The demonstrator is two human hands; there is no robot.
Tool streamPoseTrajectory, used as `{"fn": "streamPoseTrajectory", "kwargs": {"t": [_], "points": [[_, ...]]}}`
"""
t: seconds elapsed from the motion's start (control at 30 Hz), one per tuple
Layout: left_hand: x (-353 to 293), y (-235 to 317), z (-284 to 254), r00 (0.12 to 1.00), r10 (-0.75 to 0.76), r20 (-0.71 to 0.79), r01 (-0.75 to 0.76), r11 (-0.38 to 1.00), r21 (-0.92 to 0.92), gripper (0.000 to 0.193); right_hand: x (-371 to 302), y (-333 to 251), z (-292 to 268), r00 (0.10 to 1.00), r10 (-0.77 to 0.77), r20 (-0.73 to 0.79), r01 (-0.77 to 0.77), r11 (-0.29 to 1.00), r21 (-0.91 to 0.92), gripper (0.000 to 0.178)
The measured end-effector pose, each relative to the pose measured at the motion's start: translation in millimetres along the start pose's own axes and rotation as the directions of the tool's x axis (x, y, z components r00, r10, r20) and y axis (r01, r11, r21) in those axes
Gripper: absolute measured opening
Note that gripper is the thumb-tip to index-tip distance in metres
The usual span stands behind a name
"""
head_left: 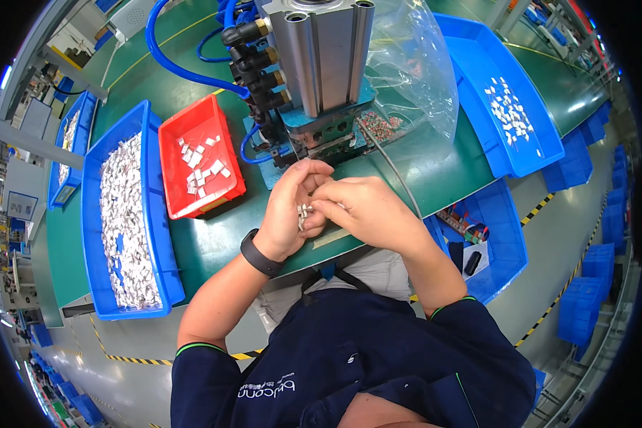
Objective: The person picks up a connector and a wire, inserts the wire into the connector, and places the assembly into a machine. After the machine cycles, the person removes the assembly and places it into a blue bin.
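Fingers (319,203) of both my hands pinch one small metal piece (304,211) between them, just in front of the grey press (321,50). My left hand (292,207) cups it from below, my right hand (360,207) closes over it. Red tray (175,143) of white bits sits left, long blue tray (93,207) beyond it, clear bag (421,78) behind the press.

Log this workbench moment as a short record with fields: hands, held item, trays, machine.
left hand: cupped around small metal parts, black wristband on the wrist
right hand: fingertips pinching at the same parts
red tray: a few white pieces, left of the hands
long blue tray: packed with white pieces
right blue tray: a small scatter of white pieces
machine: pneumatic press with blue hoses, behind the hands
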State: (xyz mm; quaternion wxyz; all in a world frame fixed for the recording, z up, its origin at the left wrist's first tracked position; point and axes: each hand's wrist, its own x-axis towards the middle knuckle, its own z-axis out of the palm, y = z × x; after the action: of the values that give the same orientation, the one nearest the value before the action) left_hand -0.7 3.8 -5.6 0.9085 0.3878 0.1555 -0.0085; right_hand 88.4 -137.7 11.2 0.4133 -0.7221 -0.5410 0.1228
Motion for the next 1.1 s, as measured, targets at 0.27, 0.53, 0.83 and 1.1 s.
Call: {"fn": "streamPoseTrajectory", "kwargs": {"t": [0.27,0.53,0.83,1.1], "points": [[1,-2,1,0.997,0.075,-0.036,-0.072,0.994,0.079,0.026,2,5,-3,0.850,0.521,-0.080,-0.337,0.653,0.679,0.024],[5,-6,-1,0.981,0.147,-0.126,-0.143,0.989,0.042,0.009,3,9,0,0.865,0.498,-0.058,-0.335,0.659,0.673,0.025],[3,-5,1,0.987,0.141,-0.081,-0.139,0.990,0.025,0.015,10,17,-2,0.806,0.592,-0.026,-0.245,0.372,0.895,0.015],[2,-4,0,0.988,0.129,-0.090,-0.127,0.991,0.037,0.018,18,17,-8,0.766,0.643,0.010,-0.274,0.312,0.910,0.016]]}}
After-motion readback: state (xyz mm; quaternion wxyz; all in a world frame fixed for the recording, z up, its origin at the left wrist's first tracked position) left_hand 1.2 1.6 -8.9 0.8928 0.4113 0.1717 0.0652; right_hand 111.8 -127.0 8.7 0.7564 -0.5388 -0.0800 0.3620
